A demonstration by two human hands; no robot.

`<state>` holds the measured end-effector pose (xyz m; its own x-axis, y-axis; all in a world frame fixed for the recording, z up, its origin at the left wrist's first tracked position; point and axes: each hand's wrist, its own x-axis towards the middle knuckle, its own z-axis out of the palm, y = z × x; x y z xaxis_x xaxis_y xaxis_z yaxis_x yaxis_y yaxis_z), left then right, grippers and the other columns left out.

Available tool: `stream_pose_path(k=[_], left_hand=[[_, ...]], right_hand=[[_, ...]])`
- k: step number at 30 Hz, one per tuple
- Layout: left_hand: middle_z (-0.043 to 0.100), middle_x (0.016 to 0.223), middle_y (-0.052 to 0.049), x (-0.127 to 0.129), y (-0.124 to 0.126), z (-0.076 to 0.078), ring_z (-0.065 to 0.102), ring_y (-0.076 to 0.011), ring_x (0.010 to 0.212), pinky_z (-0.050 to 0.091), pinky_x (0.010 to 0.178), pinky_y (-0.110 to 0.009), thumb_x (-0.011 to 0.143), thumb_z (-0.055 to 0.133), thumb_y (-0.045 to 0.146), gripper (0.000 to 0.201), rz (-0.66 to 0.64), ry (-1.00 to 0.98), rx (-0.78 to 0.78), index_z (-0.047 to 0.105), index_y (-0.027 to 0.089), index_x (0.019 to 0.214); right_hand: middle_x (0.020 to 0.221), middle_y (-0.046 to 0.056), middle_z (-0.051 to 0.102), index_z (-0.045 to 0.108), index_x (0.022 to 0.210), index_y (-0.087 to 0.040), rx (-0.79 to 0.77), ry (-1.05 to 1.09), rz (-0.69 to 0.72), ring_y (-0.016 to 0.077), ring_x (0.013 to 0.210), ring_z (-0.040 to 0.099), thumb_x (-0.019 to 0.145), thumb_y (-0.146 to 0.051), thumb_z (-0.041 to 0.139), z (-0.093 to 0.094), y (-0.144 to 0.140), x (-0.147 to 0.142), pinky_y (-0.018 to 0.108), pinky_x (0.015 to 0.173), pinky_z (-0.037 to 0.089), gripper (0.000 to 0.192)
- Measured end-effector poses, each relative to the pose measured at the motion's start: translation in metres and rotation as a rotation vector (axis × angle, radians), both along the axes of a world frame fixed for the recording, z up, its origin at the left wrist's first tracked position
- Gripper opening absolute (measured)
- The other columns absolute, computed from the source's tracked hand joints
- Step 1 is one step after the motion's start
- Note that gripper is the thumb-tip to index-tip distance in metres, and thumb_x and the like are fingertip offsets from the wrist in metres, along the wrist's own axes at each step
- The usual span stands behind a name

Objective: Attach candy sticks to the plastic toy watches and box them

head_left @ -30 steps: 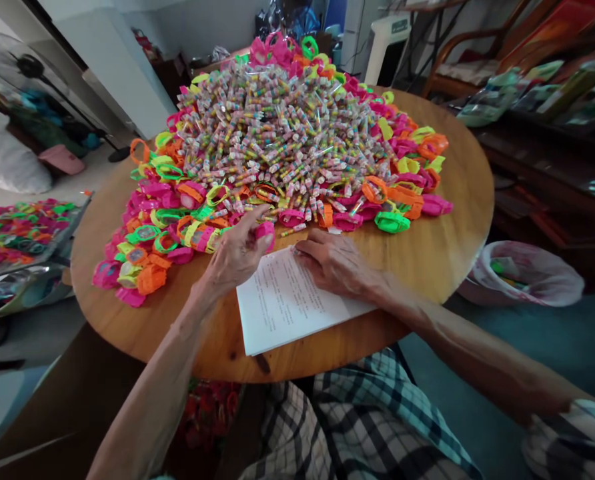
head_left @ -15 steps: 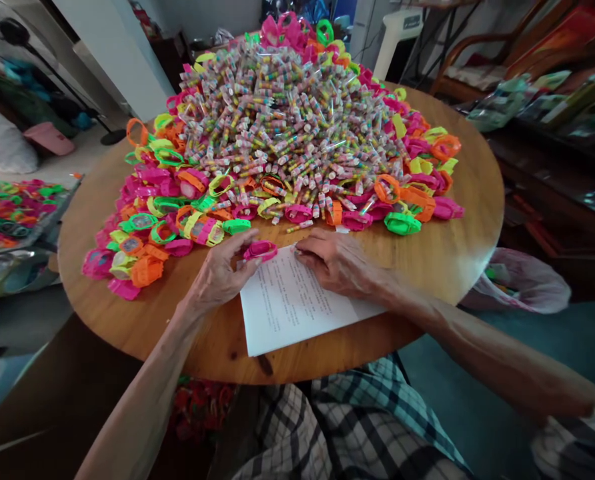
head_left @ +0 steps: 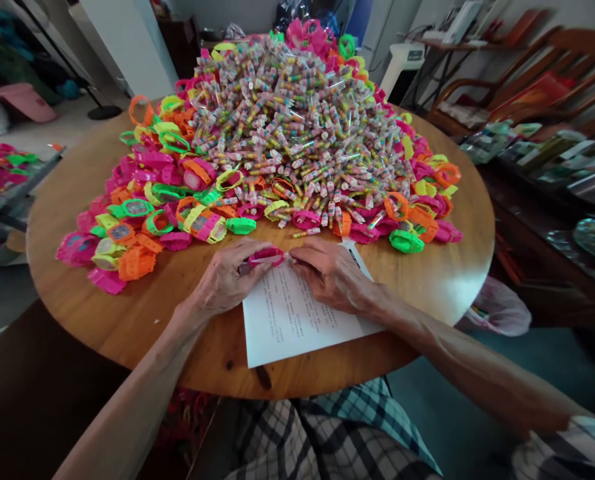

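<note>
My left hand is closed around a pink plastic toy watch, with thumb and fingers along its looped band. Just to its right, my right hand is in a pinch, its fingertips close to the watch. A small pale tip shows at those fingertips; the rest is hidden. Under both hands lies a printed sheet of paper. Beyond them rises a heap of small wrapped candy rolls, ringed by pink, orange, yellow and green toy watches.
The round wooden table carries the whole heap. A plastic bag sits low at the right, near a dark shelf with wrapped goods. More toy watches lie on a surface at the left. A wooden chair stands behind.
My left hand has closed on the pink toy watch, which was resting near its open fingers. My hands have come nearer each other, and the camera view has shifted.
</note>
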<state>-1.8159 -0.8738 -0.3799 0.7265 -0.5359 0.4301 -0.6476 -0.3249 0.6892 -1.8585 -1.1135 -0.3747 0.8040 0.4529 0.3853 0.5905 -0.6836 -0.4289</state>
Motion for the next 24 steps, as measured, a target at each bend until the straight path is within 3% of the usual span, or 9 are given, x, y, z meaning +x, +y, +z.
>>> stream_pose_path(k=[7, 12, 16, 24], left_hand=[[0.077, 0.113, -0.008, 0.0, 0.0, -0.004, 0.072, -0.0195, 0.104, 0.059, 0.091, -0.033, 0.099, 0.069, 0.03, 0.025, 0.001, -0.013, -0.008, 0.074, 0.02, 0.12], [0.078, 0.111, -0.007, -0.001, -0.002, -0.002, 0.073, -0.019, 0.1, 0.059, 0.088, -0.032, 0.099, 0.069, 0.03, 0.023, -0.01, -0.028, -0.024, 0.075, 0.02, 0.119], [0.078, 0.114, -0.009, -0.001, -0.001, -0.004, 0.074, -0.0207, 0.103, 0.06, 0.09, -0.034, 0.099, 0.068, 0.029, 0.023, 0.005, -0.047, -0.019, 0.075, 0.019, 0.119], [0.077, 0.116, -0.008, -0.001, 0.002, -0.005, 0.074, -0.0216, 0.108, 0.061, 0.093, -0.035, 0.1, 0.066, 0.027, 0.024, -0.001, -0.049, 0.009, 0.076, 0.022, 0.121]], right_hand=[[0.095, 0.009, 0.065, 0.07, 0.102, -0.014, 0.048, 0.027, 0.044, 0.0191, 0.085, 0.06, 0.105, -0.02, 0.047, 0.001, -0.002, -0.003, 0.032, 0.076, 0.046, 0.024], [0.093, 0.008, 0.062, 0.067, 0.11, -0.013, -0.134, -0.003, 0.033, 0.0189, 0.08, 0.056, 0.106, -0.019, 0.044, 0.005, 0.0, -0.005, 0.033, 0.071, 0.043, 0.024], [0.101, 0.012, 0.066, 0.065, 0.119, -0.009, -0.196, -0.039, 0.011, 0.0213, 0.086, 0.059, 0.107, -0.018, 0.041, 0.007, 0.003, -0.007, 0.035, 0.075, 0.047, 0.028], [0.102, 0.014, 0.067, 0.069, 0.111, -0.011, -0.578, -0.086, 0.074, 0.0264, 0.086, 0.057, 0.1, -0.01, 0.041, 0.017, 0.005, -0.007, 0.039, 0.067, 0.047, 0.03]])
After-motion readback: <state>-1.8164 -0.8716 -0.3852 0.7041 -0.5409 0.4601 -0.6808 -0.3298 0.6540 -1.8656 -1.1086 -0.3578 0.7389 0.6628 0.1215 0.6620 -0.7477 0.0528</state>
